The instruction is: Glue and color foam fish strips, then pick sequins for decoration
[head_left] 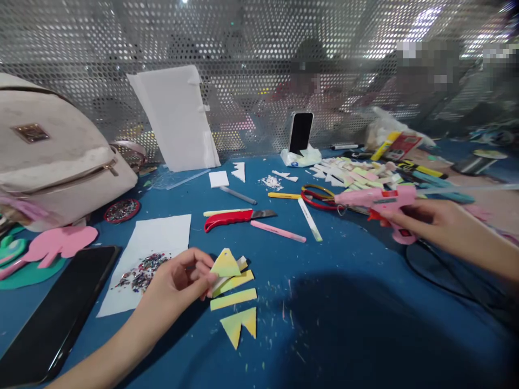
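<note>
Between the fingertips of my left hand (184, 278) is a small yellow-green triangular piece (226, 265) with a hole near its tip. Beside and below it lie more yellow-green pieces: a slanted strip (235, 283), a straight strip (234, 299) and a notched piece (240, 326). My right hand (430, 219) is wrapped round the handle of a pink glue gun (381, 200), whose nozzle points left above the red-handled scissors (320, 201). A clear glue stick (466, 189) sticks out of the gun's back.
A red knife (229, 218) and several markers lie mid-table. White paper (172, 232) with coloured bits, a large black phone (60, 308) and a backpack (60, 151) are at left. A foam scrap pile (357, 174) and upright phone (300, 132) stand behind. A black cable (446, 281) runs right.
</note>
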A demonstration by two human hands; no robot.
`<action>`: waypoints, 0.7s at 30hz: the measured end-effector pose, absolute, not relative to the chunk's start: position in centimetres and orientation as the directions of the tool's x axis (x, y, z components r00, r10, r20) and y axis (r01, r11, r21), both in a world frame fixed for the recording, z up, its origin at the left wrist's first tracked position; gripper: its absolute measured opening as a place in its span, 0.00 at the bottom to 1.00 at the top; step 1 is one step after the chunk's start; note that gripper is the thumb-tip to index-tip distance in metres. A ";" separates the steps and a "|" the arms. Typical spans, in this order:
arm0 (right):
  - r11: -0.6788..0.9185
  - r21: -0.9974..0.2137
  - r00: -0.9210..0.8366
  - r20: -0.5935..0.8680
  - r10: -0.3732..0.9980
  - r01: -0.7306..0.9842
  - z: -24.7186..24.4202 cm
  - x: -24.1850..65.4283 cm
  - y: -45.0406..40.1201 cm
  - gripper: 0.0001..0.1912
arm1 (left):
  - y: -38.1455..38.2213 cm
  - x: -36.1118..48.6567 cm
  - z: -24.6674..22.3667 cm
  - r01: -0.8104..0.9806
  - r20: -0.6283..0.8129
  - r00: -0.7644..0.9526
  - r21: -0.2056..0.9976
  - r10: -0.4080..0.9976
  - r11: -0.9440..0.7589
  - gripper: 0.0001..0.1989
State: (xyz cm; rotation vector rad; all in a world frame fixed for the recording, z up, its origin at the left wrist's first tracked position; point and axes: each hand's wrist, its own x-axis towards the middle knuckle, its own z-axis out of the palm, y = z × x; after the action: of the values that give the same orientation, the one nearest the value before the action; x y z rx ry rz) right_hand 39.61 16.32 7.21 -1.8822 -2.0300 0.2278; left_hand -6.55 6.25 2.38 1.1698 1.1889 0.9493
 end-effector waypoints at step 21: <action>-0.003 -0.371 0.004 0.001 1.000 0.929 5.4 40.2 14.2 0.28 | 6.3 -6.5 2.4 0.074 -0.165 0.163 0.985 0.973 0.155 0.12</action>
State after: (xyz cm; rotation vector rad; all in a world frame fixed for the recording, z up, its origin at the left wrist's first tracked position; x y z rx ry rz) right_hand 40.19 14.21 5.38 -2.0162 -2.0088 0.3849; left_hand -6.47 6.26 2.43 1.2080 1.1992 0.9382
